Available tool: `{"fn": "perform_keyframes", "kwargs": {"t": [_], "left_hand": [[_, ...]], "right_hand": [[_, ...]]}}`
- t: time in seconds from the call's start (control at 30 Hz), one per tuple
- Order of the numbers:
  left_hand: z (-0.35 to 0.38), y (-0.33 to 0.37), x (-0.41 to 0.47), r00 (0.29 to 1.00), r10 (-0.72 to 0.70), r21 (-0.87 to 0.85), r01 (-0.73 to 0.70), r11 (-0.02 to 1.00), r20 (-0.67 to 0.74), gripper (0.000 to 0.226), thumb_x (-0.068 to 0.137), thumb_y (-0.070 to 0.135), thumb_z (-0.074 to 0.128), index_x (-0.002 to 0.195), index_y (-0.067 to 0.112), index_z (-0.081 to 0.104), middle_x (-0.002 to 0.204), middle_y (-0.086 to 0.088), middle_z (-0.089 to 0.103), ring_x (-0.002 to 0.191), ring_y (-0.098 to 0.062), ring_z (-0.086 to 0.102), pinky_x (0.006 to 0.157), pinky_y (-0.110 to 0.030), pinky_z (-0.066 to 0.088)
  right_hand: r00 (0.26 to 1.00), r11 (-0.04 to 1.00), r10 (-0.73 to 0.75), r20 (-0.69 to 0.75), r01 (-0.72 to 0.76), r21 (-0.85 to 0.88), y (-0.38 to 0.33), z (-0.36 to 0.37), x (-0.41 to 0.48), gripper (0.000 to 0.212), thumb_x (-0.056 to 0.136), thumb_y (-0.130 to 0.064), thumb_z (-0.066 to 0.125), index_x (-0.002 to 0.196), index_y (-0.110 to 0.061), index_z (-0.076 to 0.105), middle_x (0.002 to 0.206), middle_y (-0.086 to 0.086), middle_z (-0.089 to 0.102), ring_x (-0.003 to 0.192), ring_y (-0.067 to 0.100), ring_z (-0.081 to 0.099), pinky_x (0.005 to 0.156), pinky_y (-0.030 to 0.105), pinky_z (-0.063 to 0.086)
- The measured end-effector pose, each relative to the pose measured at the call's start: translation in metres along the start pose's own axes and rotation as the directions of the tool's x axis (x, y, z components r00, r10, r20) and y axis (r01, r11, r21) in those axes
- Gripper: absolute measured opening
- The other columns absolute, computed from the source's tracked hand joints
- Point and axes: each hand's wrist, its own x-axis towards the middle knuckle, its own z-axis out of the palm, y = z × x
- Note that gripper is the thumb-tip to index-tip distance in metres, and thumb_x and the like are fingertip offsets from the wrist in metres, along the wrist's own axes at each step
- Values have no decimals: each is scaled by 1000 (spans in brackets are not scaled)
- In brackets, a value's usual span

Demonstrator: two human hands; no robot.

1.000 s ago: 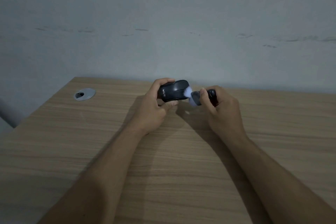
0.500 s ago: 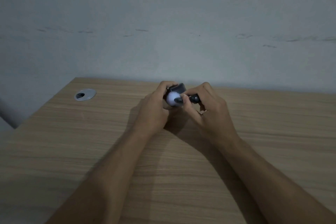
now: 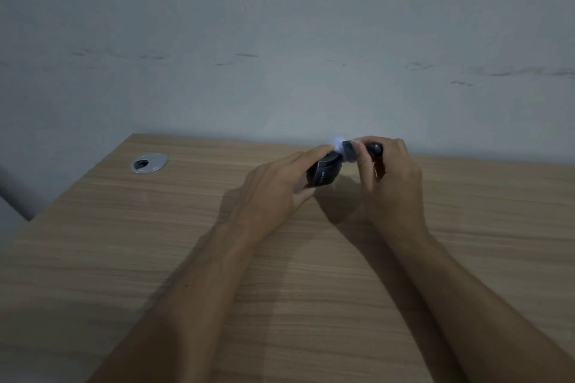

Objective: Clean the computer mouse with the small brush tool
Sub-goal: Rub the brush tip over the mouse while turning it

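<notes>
left hand (image 3: pixel 277 186) grips a small black plastic computer mouse (image 3: pixel 323 172), fingers stretched along its far top side and thumb tucked under the near edge. mouse is held up off the light wood-grain desk (image 3: pixel 280 274), near the desk's back edge, tilted with its lettered side facing the camera; lettering too blurred to read. right hand (image 3: pixel 389 183) is closed around a short black-handled brush tool (image 3: pixel 362 149), thumb and fingers pinching the handle, rounded butt end sticking out toward the right. pale whitish bristle tuft (image 3: pixel 337 142) points left and sits at the upper far end of the mouse, touching or just about touching it; motion blur there so exact contact can't be told. both bare forearms come in from the bottom of the frame and converge toward the mouse. dark shadow of the hands falls on the desk right under them. round silver metal cable grommet (image 3: pixel 148 162) is set in the desk at the back left corner, well apart from the hands. plain grey wall (image 3: pixel 280 40) with a few faint scuff marks stands behind the desk.
</notes>
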Motion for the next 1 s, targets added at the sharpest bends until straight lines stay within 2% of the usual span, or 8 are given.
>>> {"fn": "perform_keyframes", "kwargs": {"t": [0.3, 0.43, 0.53, 0.63, 0.77, 0.83, 0.9, 1.0], "left_hand": [[-1, -4, -1, 999, -11, 28, 12, 1000, -40, 83, 88, 18, 90, 160, 37, 55, 143, 10, 76, 117, -22, 79, 84, -46, 68], [0, -6, -1, 1000, -5, 26, 5, 1000, -6, 82, 90, 27, 86, 163, 41, 50, 143, 12, 75, 117, -21, 78, 83, -46, 66], [3, -4, -1, 1000, 8, 10, -8, 1000, 6, 82, 91, 30, 85, 163, 44, 47, 143, 14, 75, 118, -20, 78, 85, -46, 66], [5, -8, -3, 996, -94, -46, 94, 995, -7, 88, 85, 20, 90, 163, 39, 52, 148, 11, 73, 124, -18, 76, 98, -43, 65], [7, -11, -5, 963, -268, -294, 252, 922, -13, 79, 79, 7, 90, 152, 22, 66, 138, 5, 79, 120, -12, 76, 105, -39, 61], [7, -6, -6, 934, -356, -417, 328, 848, 11, 68, 83, 16, 93, 146, 24, 70, 129, 10, 81, 114, -1, 76, 96, -28, 63], [7, -1, -6, 891, -450, -543, 406, 735, 56, 59, 85, 27, 96, 139, 29, 73, 116, 14, 84, 100, 5, 77, 77, -14, 58], [6, 6, -2, 807, -570, -698, 496, 516, 152, 41, 89, 32, 93, 127, 31, 77, 101, 5, 87, 83, -11, 82, 50, -23, 50]], "right_hand": [[992, 987, -124, 31, 120, 103, -20, -1, -6, 25, 111, -25, 62, 103, -4, 74, 90, -3, 63, 68, -1, 47, 69, 7, 36], [1000, 1000, 4, 11, -4, 11, -1, -3, -1, 24, 112, -27, 62, 112, -7, 76, 101, 5, 71, 82, 0, 53, 75, 3, 39], [999, 1000, 30, 11, -30, 4, 1, -5, -1, 25, 112, -29, 62, 117, -10, 77, 107, 7, 72, 89, -2, 55, 81, 1, 40], [998, 995, -49, 49, 44, 94, -14, -5, -4, 25, 111, -28, 63, 113, -7, 76, 102, 1, 69, 81, -2, 57, 78, 5, 42], [987, 986, -129, 94, 118, 117, -25, 1, -11, 19, 109, -22, 68, 100, -7, 73, 88, -8, 58, 75, -11, 53, 72, 5, 37], [995, 993, -74, 67, 68, 94, -20, 1, -10, 20, 109, -24, 68, 104, -7, 75, 90, -4, 64, 74, -6, 54, 73, 5, 39], [999, 995, 24, 40, -27, 94, -10, -1, -7, 21, 110, -28, 67, 110, -10, 78, 97, 1, 72, 80, 6, 63, 76, 12, 47], [982, 976, 181, 56, -186, 109, 0, -2, -8, 25, 111, -38, 63, 115, -19, 79, 102, -2, 75, 86, 12, 68, 81, 35, 56]]}}
